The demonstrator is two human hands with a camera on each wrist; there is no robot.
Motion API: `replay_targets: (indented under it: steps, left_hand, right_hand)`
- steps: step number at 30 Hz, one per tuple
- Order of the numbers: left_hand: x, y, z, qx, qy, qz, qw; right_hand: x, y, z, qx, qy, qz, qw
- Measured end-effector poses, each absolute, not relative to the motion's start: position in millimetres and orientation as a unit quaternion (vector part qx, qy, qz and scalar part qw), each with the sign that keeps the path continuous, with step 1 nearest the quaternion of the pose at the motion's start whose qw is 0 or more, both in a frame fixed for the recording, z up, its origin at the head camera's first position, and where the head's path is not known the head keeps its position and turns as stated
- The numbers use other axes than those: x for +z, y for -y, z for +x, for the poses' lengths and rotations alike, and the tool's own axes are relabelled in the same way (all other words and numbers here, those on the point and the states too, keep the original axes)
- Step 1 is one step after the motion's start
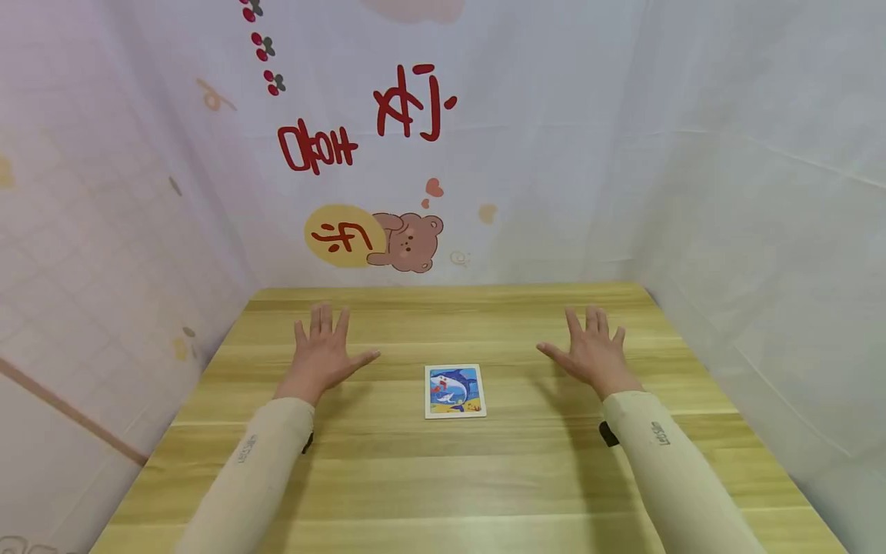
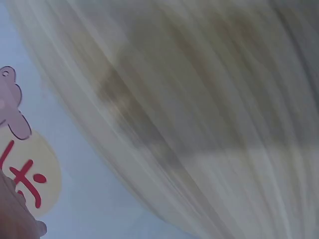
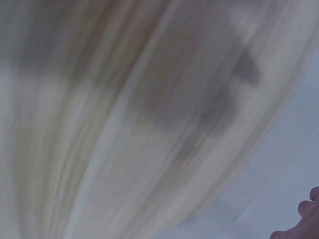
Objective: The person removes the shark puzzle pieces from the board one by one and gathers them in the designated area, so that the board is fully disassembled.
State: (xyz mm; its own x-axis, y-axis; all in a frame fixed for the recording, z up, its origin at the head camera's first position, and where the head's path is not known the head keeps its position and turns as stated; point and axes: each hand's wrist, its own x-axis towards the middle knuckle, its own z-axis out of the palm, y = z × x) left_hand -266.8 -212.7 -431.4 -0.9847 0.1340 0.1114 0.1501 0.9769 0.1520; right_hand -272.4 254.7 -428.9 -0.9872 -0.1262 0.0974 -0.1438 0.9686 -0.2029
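Note:
A small square picture puzzle or card [image 1: 454, 392] with a white border lies flat near the middle of the wooden table. It shows a blue-and-white whale or shark with a smaller one over yellow sand. Left of it, my left hand [image 1: 322, 357] is held with fingers spread and thumb toward the card. On the other side, my right hand [image 1: 593, 353] mirrors it, fingers spread. Neither hand holds or touches the card. Only part of the left hand [image 2: 17, 214] enters the left wrist view's corner; fingertips of the right hand [image 3: 304, 221] show in the right wrist view.
The wood-grain table [image 1: 443, 477] stretches around the card. White cloth [image 1: 547, 169] with red characters and a bear print hangs behind it, and cloth walls stand at both sides. Dark bands show at both sleeve [image 1: 657, 446] undersides.

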Motion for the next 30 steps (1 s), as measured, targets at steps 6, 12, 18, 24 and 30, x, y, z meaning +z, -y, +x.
replay_targets:
  steps: [6, 12, 18, 24, 30]
  left_hand:
    - [-426, 181, -274, -0.126, 0.989, -0.068, 0.039]
    - [-433, 147, -280, -0.184, 0.979, -0.078, 0.048]
    - [-452, 117, -277, -0.229, 0.968, -0.094, 0.043]
    - [-470, 90, -262, -0.277, 0.956, -0.097, 0.016]
    - [-483, 70, -251, -0.293, 0.951, -0.098, 0.005]
  right_hand:
    - [-429, -236, -283, 0.146, 0.987, 0.069, 0.022]
    - [-432, -210, -287, 0.196, 0.978, 0.067, 0.018]
    - [-442, -186, -285, 0.313, 0.948, 0.057, -0.006]
    - [-460, -160, -280, 0.415, 0.909, 0.023, -0.028]
    - [-479, -136, -272, 0.465, 0.883, -0.004, -0.056]
